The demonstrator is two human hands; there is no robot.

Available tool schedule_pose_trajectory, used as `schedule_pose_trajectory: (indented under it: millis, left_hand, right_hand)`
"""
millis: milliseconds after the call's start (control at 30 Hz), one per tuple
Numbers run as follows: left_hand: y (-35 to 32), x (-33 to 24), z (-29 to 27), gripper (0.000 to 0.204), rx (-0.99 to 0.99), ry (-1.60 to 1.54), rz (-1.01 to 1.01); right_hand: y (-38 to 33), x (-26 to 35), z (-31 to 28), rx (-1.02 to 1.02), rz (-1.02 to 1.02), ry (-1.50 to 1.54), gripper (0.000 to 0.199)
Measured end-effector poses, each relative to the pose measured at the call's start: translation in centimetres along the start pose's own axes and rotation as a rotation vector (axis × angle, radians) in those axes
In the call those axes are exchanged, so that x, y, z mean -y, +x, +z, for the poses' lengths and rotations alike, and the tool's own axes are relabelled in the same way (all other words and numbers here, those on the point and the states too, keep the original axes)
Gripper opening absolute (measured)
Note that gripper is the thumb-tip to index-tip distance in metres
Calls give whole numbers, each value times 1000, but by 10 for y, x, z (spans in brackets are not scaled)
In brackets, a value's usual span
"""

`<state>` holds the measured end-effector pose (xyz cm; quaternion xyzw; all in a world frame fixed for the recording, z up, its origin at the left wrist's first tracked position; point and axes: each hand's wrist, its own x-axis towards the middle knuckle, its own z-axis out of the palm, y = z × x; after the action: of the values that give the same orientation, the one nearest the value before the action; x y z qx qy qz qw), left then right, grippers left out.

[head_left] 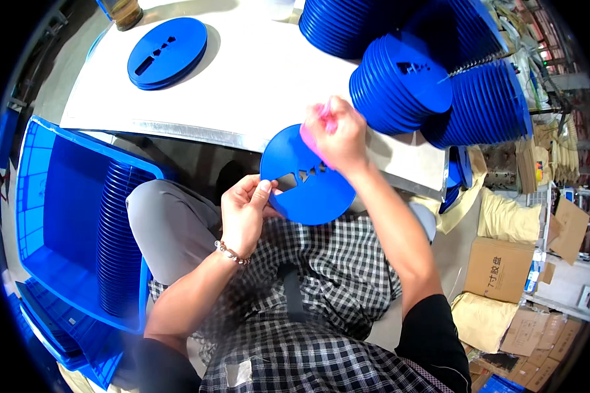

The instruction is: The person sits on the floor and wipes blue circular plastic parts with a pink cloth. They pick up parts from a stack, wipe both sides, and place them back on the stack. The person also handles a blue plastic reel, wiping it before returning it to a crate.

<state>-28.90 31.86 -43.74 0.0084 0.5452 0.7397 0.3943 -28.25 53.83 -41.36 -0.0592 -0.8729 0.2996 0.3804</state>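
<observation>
On the far left sits a big blue plastic crate, and a long row of thin blue round discs stands on edge inside it. Above it, on the white table top, a small flat pile of blue discs lies near the back edge. In the middle, the left hand pinches the lower left rim of one flat blue plastic disc with small cut-out holes, thumb on top and fingers curled under. This disc is held up over the person's lap, just in front of the table's edge. The right hand presses a small pink cloth-like thing onto the top of the disc, fingers closed tight around it. To the right, many more blue discs lean in thick rows on the table. Far right, brown cardboard boxes rest on the floor.
</observation>
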Motion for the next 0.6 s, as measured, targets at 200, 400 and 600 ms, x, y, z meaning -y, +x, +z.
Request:
schedule_pose_trajectory:
  millis: [200,400,600]
  left_hand:
    - [10,11,-10,18,-16,-7,-2]
    - [8,-5,-7,19,-119,-18,31]
    - [18,-19,-13,18,-64,-160,235]
  right_hand:
    - [-57,61,-16,396,-250,366,15]
    - [-48,5,-48,186,-44,279,18]
    - [-101,67,-53,1104,251,484,25]
